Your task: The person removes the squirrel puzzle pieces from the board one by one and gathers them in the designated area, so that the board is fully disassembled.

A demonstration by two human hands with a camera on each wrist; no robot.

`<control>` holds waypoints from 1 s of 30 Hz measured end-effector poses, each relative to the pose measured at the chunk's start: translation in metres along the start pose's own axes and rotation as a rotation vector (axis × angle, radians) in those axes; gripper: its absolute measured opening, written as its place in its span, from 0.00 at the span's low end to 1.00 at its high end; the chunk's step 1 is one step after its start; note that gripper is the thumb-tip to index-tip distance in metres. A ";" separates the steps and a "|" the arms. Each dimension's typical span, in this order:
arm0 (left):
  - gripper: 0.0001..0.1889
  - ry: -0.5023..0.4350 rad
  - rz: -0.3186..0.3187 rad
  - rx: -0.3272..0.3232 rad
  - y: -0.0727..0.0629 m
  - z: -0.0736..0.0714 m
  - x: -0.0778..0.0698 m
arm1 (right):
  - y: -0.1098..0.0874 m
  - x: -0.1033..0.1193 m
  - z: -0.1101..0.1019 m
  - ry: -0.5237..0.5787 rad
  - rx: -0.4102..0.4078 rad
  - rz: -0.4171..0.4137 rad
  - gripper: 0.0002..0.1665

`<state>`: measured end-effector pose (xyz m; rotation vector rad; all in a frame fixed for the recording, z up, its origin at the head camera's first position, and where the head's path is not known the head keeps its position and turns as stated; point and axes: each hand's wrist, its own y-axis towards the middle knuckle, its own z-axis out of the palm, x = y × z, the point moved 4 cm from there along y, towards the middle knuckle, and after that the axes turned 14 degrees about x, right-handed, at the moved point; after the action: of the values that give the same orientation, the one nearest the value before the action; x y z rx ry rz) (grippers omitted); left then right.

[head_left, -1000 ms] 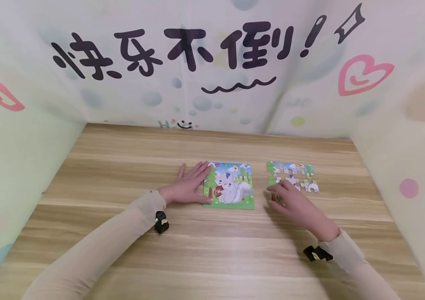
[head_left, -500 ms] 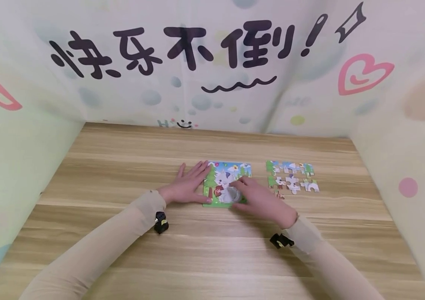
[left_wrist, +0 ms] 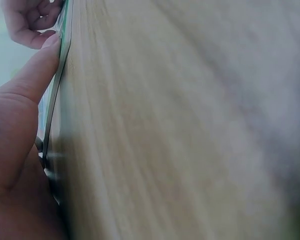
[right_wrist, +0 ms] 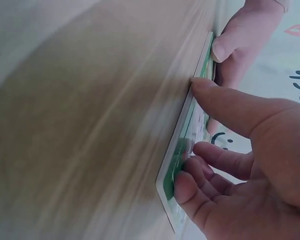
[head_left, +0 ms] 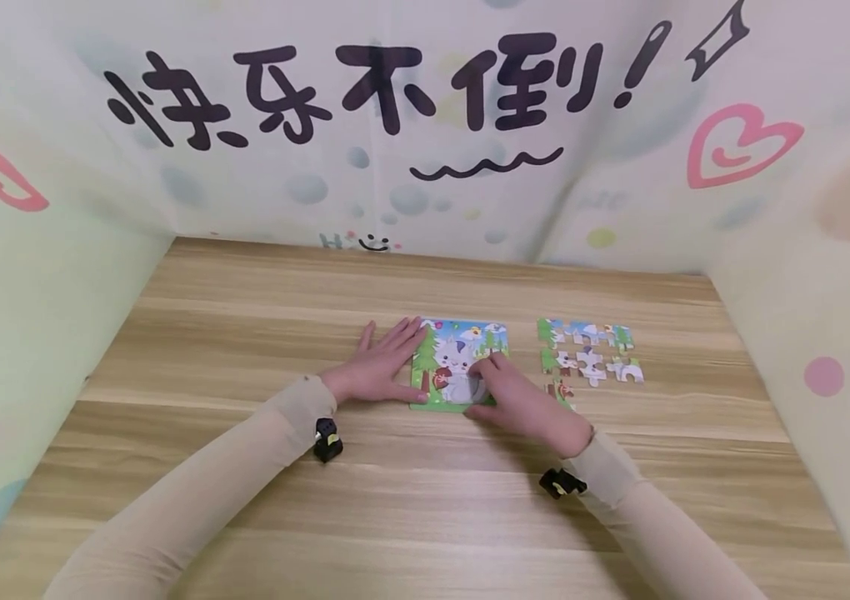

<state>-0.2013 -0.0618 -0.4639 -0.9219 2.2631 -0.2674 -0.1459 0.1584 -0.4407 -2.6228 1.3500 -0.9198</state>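
A square puzzle board (head_left: 455, 333) with a grey squirrel picture lies on the wooden table. My left hand (head_left: 376, 367) rests with spread fingers on its left edge, thumb along the near-left corner. My right hand (head_left: 526, 404) reaches over its near-right part; in the right wrist view the thumb (right_wrist: 225, 102) touches the board's near edge and the bent fingers (right_wrist: 187, 187) touch its face. I see no loose piece between thumb and fingers. To the right lie loose jigsaw pieces (head_left: 590, 365) in rows, the nearest row partly hidden by my right hand.
The wooden table (head_left: 282, 517) runs to a printed cloth wall (head_left: 282, 183) at the back, with cloth walls at both sides too. A small black device (head_left: 327, 439) sits at the left wrist, another (head_left: 562, 482) at the right.
My right hand has moved left from the loose pieces to the puzzle board, uncovering pieces it hid. Between the last two frames it barely shifts. My left hand stays on the board.
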 end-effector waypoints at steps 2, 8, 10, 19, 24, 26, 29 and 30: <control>0.59 0.003 0.000 0.001 0.000 0.000 0.000 | -0.001 -0.001 0.000 0.019 0.001 0.008 0.29; 0.60 0.001 -0.002 0.006 0.000 -0.002 -0.002 | 0.000 -0.004 -0.002 0.049 0.023 0.018 0.27; 0.60 -0.001 0.000 0.008 0.000 -0.002 -0.003 | 0.001 -0.005 -0.003 0.044 0.032 0.016 0.27; 0.60 -0.011 -0.008 0.010 0.001 -0.004 -0.003 | 0.007 -0.009 -0.005 0.038 0.036 0.011 0.22; 0.60 -0.001 -0.010 0.012 0.002 -0.002 -0.002 | 0.007 -0.004 -0.005 0.018 0.012 0.005 0.20; 0.60 0.001 -0.010 0.013 0.002 -0.001 -0.002 | 0.007 -0.002 -0.005 0.008 0.004 0.005 0.20; 0.60 0.002 -0.011 0.014 0.002 -0.001 -0.002 | 0.006 0.001 -0.005 -0.010 -0.006 0.009 0.21; 0.60 0.002 -0.011 0.014 0.002 -0.001 -0.002 | 0.006 0.002 -0.005 -0.017 -0.009 0.009 0.22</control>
<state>-0.2017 -0.0594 -0.4630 -0.9277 2.2561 -0.2893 -0.1522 0.1547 -0.4373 -2.6222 1.3643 -0.8902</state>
